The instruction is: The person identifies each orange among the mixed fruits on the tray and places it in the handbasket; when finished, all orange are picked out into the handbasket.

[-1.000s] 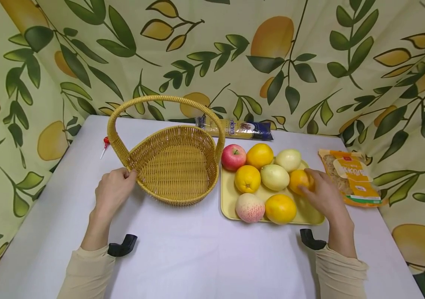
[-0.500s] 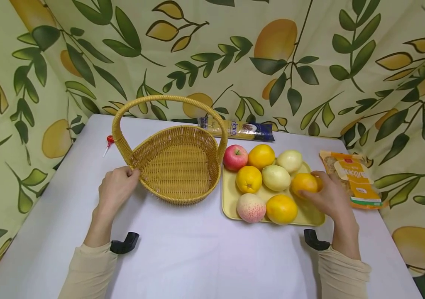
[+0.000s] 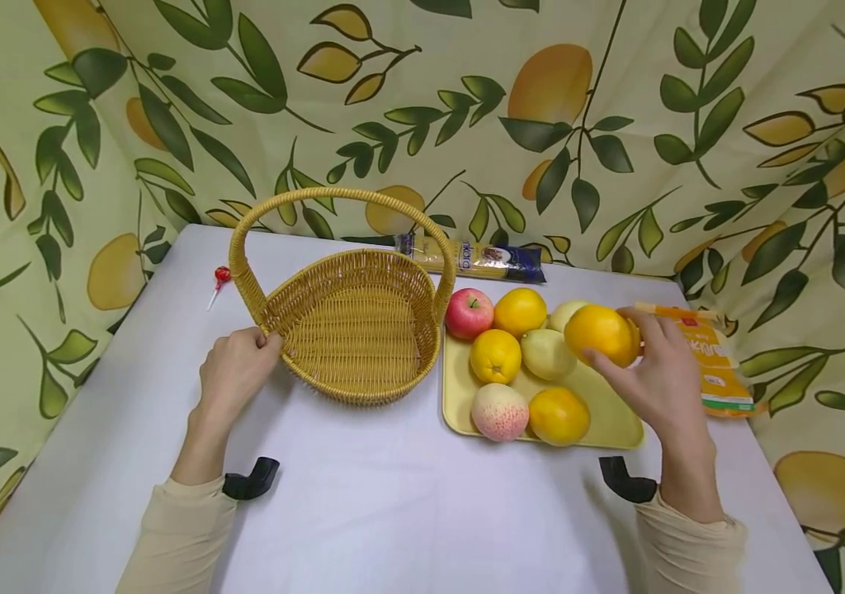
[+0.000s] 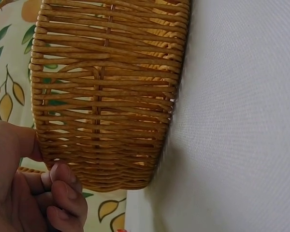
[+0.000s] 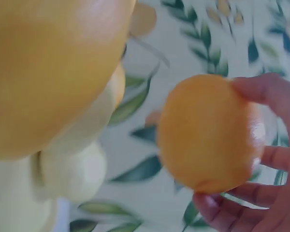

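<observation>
Since the earlier frame, the orange has risen off the yellow tray. From the left, a red lollipop lies beyond the left hand, whose fingers pinch the wicker basket's near-left rim. Rightward, the tray bears an apple and other fruit; above its right end, the right hand's fingers, spread wide, curl round the orange.

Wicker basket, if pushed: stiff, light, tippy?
The basket is probably light for its size, given the gaps in its weave. Likely fairly stiff: its handle stands arched unsupported. It should slide rather than tip, with that broad, flat-looking base.
</observation>
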